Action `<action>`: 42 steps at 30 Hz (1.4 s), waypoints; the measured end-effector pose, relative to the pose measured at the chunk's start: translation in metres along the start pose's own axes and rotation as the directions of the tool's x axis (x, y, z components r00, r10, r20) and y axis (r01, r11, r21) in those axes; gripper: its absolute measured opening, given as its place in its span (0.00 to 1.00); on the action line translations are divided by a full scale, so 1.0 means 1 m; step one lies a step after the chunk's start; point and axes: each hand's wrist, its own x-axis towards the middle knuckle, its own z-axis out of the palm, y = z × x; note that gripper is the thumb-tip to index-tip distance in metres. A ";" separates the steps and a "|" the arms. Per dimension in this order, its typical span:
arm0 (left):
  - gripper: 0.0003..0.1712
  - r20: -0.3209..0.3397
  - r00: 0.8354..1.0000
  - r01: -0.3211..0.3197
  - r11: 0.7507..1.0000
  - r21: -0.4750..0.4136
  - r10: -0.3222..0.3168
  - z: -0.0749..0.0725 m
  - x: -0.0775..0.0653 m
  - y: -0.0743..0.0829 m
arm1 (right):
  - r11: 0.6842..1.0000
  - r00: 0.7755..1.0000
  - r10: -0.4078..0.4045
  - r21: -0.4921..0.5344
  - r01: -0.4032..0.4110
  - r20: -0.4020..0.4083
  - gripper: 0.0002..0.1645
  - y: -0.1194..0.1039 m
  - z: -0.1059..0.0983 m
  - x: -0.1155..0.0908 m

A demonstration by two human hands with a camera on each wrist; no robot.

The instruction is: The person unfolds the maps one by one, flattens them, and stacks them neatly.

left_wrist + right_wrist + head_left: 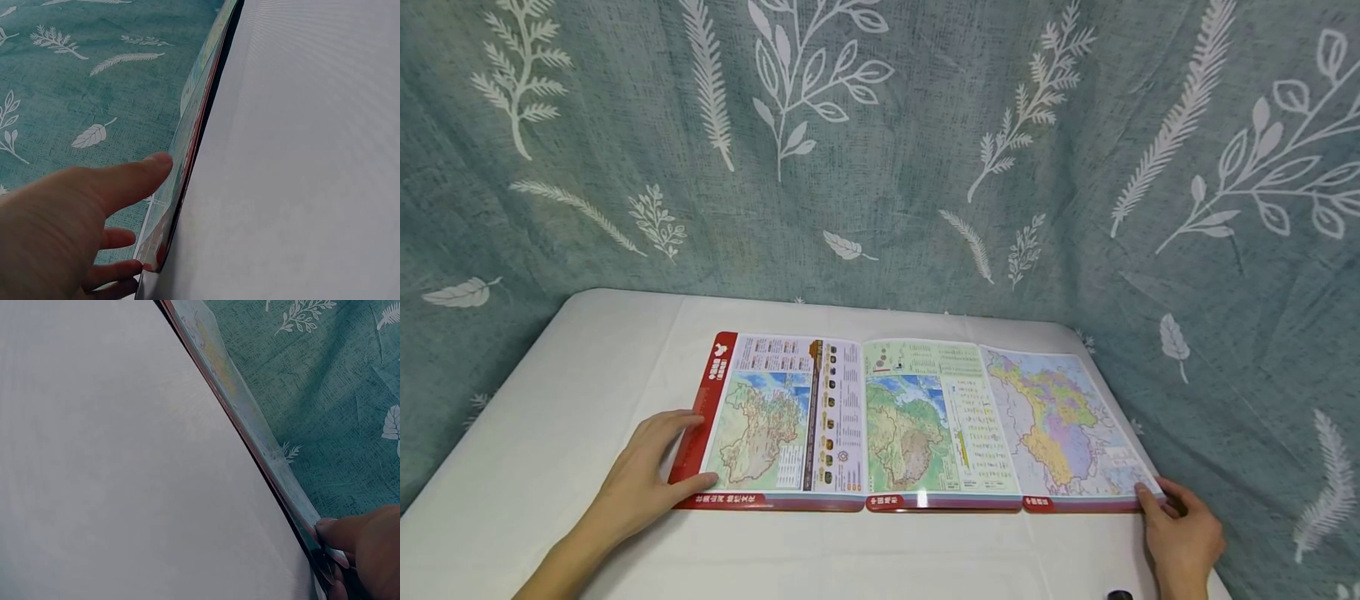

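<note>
A fold-out map (943, 425) lies spread across the white table in the head view, showing three side-by-side panels with coloured maps and a red strip down its left side. At its left end is my left hand (640, 471), thumb over the lower left corner and loosely bent fingers touching the red edge. The left wrist view shows that thumb extended along the map's surface. My right hand (1183, 529) pinches the lower right corner, its thumb on top and fingers underneath. In the right wrist view the corner is slightly lifted between thumb and fingers (338, 589).
The white-covered table (925, 550) extends in front of and behind the map. A teal curtain (895, 225) with white leaf prints hangs behind and along both sides. A small black object (1120, 595) shows at the bottom edge, left of the right wrist.
</note>
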 end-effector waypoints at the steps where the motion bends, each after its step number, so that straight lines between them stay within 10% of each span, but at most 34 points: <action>1: 0.49 0.003 1.000 -0.004 1.000 0.005 0.004 0.000 0.000 0.000 | 1.000 1.000 0.000 -0.003 0.000 -0.001 0.28 0.000 0.000 0.000; 42: 0.38 0.011 0.998 -0.062 0.997 0.054 0.061 0.001 -0.001 -0.004 | 0.999 0.999 0.009 -0.037 -0.007 0.039 0.28 0.000 -0.001 -0.008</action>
